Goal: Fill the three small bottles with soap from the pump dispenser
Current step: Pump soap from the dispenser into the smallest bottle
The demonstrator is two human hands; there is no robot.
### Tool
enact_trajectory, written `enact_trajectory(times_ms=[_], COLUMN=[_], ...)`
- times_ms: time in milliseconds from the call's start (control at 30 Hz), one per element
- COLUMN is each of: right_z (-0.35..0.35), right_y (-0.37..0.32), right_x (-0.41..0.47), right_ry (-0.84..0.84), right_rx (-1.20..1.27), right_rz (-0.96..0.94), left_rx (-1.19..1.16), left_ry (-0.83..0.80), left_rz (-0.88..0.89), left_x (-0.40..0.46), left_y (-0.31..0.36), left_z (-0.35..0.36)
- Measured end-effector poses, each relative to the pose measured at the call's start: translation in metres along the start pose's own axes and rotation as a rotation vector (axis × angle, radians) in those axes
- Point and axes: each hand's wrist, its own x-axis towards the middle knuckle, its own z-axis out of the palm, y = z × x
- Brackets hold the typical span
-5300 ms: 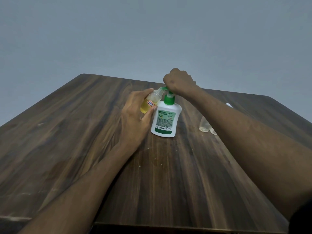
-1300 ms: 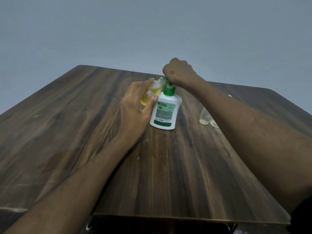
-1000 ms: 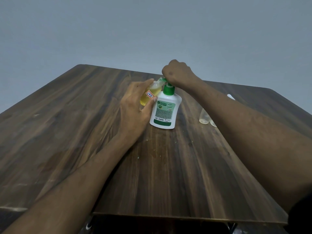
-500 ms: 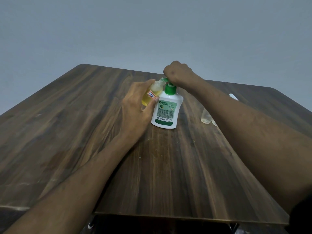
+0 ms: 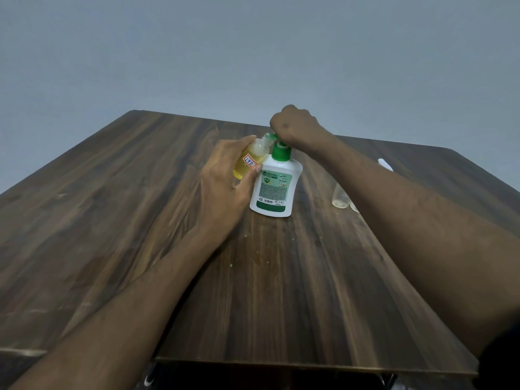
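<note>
Pump dispenser [image 5: 275,187] upright on tabletop [image 5: 112,220], nearer far edge, approx mid-width. Right hand [image 5: 292,125] fisted over green pump head, curled round it. Left hand [image 5: 225,181] gripping small bottle [image 5: 249,161], tilted, mouth at nozzle, yellow soap inside, touching dispenser's left side. Two clear bottles [image 5: 339,197] toward right edge, partly hidden behind right forearm. White cap [image 5: 385,164] near far-right corner.
</note>
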Motion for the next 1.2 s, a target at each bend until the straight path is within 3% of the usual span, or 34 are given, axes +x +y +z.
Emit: enact_trajectory(times_ms=[1200], right_z=[-0.0005], right_y=[0.0026], right_x=[0.0029], right_ry=[-0.004], right_rx=[0.011], right_rz=[-0.019], left_rx=[-0.010], left_ry=[-0.006], left_rz=[-0.013], left_x=[0.0002], left_y=[0.0013], left_z=[-0.0012])
